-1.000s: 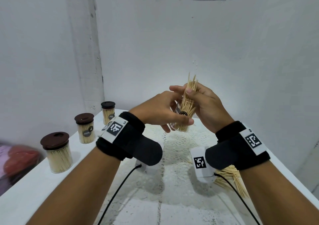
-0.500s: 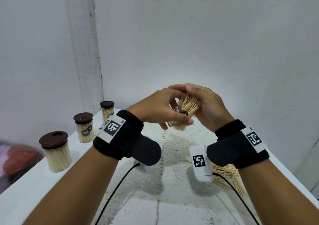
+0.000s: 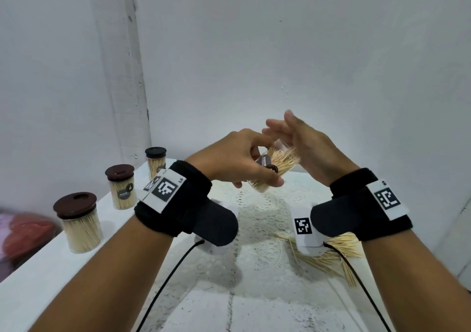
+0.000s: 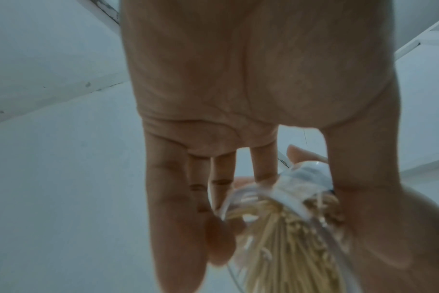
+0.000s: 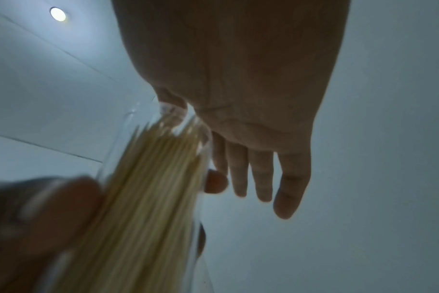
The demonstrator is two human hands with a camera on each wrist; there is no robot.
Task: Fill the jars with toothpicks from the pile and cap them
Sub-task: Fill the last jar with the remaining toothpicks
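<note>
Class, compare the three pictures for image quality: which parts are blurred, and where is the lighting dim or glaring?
Head view: evenly lit, capped jars sharp, right hand slightly motion-blurred. Left wrist view: dim, bluish, the held jar smeared. Right wrist view: dark palm, toothpicks streaked, a ceiling light glaring.

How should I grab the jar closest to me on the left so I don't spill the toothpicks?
Probably wrap your fingers round the clear glass body of the nearest capped jar, coming in from the side. It stands upright at the table edge, and its brown cap overhangs and might lift off.
</note>
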